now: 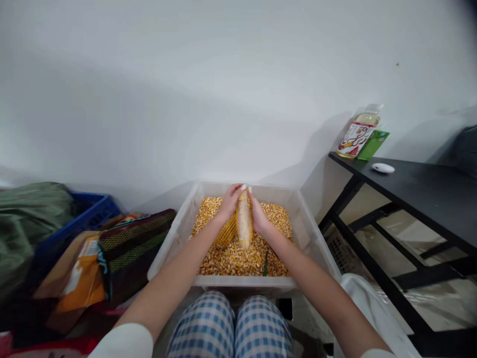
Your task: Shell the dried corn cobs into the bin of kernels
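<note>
Between my two hands, an ear of corn stands nearly upright over a bin of loose kernels. Much of its near side is bare pale cob, with yellow kernels along the edges. My left hand grips its upper left side. On the opposite side, my right hand is closed against it, fingers partly hidden behind. Another corn cob, full of kernels, lies on the heap under my left wrist. Loose corn kernels fill the translucent plastic bin. A thin green strip pokes out near the front.
At right, a black table holds a bottle, a green carton and a white oval object. Left are a mesh bag, an orange packet and a blue crate. A white wall stands behind the bin.
</note>
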Available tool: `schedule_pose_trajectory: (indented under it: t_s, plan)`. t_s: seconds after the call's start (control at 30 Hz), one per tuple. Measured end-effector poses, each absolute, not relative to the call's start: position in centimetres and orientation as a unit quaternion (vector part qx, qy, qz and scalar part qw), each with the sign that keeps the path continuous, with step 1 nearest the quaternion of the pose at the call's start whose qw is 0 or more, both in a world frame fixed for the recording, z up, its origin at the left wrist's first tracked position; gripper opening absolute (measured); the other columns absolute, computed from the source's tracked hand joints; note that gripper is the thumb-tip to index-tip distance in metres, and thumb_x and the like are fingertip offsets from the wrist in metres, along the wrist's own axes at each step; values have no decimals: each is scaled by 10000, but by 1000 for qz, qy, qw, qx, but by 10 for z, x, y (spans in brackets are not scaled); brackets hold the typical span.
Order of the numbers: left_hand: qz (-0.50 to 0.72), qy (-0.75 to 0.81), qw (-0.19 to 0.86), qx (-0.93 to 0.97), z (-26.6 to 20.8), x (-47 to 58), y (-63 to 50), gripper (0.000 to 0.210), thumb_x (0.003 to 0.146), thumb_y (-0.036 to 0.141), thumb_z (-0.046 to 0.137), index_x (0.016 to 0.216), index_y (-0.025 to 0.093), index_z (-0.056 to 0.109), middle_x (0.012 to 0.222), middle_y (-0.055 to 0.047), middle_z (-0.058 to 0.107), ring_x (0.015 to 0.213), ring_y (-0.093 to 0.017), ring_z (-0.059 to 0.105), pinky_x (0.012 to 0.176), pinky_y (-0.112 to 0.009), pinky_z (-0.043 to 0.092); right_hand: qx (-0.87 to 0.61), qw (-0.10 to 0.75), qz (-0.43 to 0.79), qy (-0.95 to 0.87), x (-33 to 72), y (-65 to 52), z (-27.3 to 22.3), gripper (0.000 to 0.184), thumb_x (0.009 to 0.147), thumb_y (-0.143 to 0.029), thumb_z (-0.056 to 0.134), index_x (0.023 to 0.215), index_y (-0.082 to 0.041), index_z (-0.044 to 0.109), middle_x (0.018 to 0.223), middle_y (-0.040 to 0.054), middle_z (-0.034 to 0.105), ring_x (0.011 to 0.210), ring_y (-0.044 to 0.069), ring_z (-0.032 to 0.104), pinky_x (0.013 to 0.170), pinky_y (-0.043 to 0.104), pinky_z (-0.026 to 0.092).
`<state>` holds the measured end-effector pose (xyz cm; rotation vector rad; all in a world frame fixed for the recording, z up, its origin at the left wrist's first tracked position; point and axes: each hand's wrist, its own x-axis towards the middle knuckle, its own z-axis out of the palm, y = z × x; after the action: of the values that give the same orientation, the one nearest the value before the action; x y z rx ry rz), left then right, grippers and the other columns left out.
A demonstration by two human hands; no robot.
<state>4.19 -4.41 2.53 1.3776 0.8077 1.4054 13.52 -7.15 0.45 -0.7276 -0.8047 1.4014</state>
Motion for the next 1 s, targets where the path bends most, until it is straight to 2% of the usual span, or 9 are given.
schedule_pose_trajectory:
  t_s: [0.07,0.13,0.27,0.47,0.67,0.83,1.0]
  plan:
    - [531,348,433,640,21,48,-48,429,796,476,583,1122,196,592,1213,-73,618,1157,-219,541,1022,-323,373,-311,652,610,-326,138,-70,8,394,777,-545,571,971,-212,650,882,-7,721,974,199,641,911,324,489]
    - [493,353,410,681,15,52,-51,472,860,497,506,1240,216,524,1274,-79,582,1218,-216,505,1058,-336,343,-306,651,621,-311,142,-70,12,404,787,-551,555,990,-214,649,884,-8,721,981,201,642,911,327,495]
    - [460,370,398,702,7,54,-51,532,903,501,421,1356,222,421,1395,-97,484,1322,-230,409,1114,-376,275,-313,618,663,-285,147,-73,14,429,804,-572,527,994,-210,655,871,5,723,972,215,651,908,345,506]
    - [438,366,418,707,13,48,-51,605,877,487,455,1408,203,399,1495,-84,365,1399,-244,287,1156,-371,202,-317,581,685,-304,155,-68,8,428,812,-576,509,984,-216,664,863,14,727,965,229,659,912,363,510]
    - [430,329,450,710,25,40,-51,654,835,494,518,1411,198,429,1519,-61,327,1397,-252,290,1155,-355,220,-320,597,673,-298,161,-66,15,407,819,-564,485,930,-217,667,853,24,730,969,235,660,917,370,511]
    - [448,330,429,712,25,45,-53,674,822,454,554,1417,169,412,1469,-97,407,1355,-269,363,1133,-380,276,-315,608,662,-305,157,-71,20,426,823,-572,468,944,-214,665,846,22,728,962,232,663,907,368,518]
    - [487,308,450,682,20,49,-53,625,821,404,576,1395,203,432,1435,-88,450,1314,-252,416,1111,-369,310,-310,606,651,-335,155,-74,22,452,821,-597,474,984,-220,661,885,18,727,984,225,655,915,361,515]
